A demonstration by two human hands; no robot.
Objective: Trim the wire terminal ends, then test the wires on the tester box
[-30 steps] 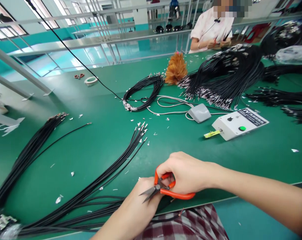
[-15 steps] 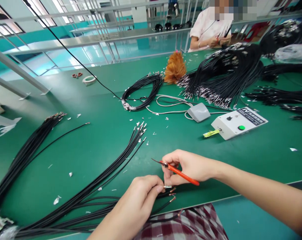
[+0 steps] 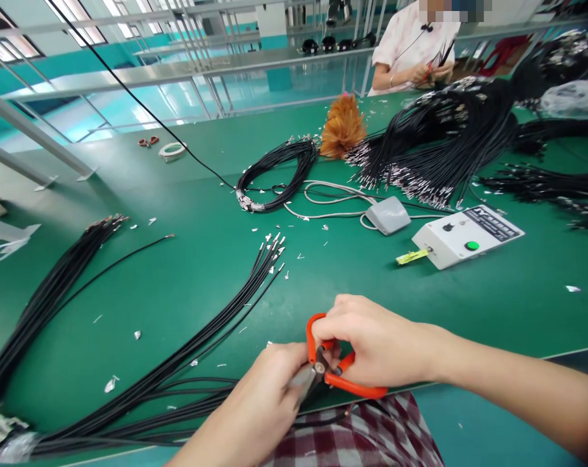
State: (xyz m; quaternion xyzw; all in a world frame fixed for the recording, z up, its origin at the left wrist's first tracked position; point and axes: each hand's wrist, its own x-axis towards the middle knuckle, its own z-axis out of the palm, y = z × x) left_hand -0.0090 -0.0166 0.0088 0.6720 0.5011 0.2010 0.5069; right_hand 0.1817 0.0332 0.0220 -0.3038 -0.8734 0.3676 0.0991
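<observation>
Close to the near edge of a green workbench [image 3: 420, 305], a person's right hand [image 3: 376, 344] is closed around orange-handled snips [image 3: 340, 376], the blades angled down and left toward the fingers of the left hand [image 3: 269, 395]. That left hand is pinched shut at the near end of a bundle of thin black cables [image 3: 201, 350], though the exact wire end it holds is hidden behind the fingers and the blades. The bundle fans away to the far left, its metal-tipped ends [image 3: 274, 250] lying spread on the mat.

Judging by how they drape, the cables are light and limp, with slick jackets that would slide under a loose pinch; the sensible hold is just behind the end being worked, where the strand cannot flop. The small metal tips look easily bent and are best left untouched.

A second sheaf of black cable [image 3: 45, 298] lies at the far left of the bench, and a coiled hank [image 3: 279, 172] sits farther off beside an orange feather duster [image 3: 341, 126]. A grey foot pedal [image 3: 387, 215] and a white control box [image 3: 466, 237] with a green button rest to the right. White offcuts [image 3: 110, 384] litter the mat. At the far side, another person in a white top [image 3: 405, 39] works over a large heap of cables [image 3: 450, 143].
</observation>
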